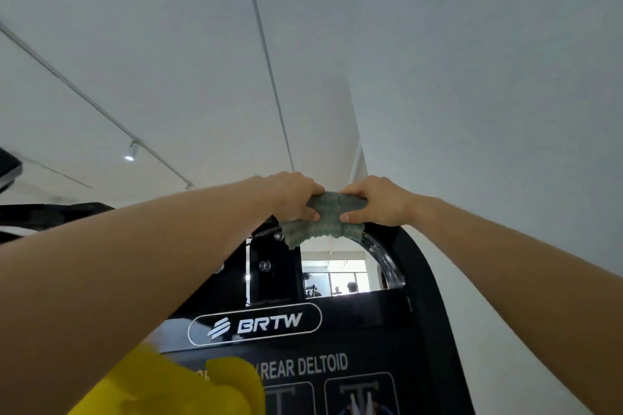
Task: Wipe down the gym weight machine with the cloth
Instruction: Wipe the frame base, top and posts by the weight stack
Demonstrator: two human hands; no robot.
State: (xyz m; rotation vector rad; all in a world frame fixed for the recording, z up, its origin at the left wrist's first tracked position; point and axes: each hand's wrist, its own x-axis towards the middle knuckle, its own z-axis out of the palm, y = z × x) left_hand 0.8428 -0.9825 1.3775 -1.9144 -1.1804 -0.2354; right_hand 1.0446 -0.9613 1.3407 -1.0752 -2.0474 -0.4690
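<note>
A green cloth point(323, 219) is draped over the curved top of the black weight machine point(414, 280). My left hand point(290, 194) grips the cloth's left part, thumb beneath and fingers on top. My right hand point(374, 200) grips its right part the same way. Both arms reach up and the hands nearly touch at the middle. The cloth's lower edge hangs ragged into the frame's opening. Below it, the machine's panel point(256, 323) reads BRTW and REAR DELTOID.
The white ceiling with a track light point(129, 152) fills the upper view. A white wall point(505, 178) runs close on the right of the machine. A yellow cloth or sleeve point(188, 387) shows at the bottom. Through the opening, bright windows point(337, 276) appear far off.
</note>
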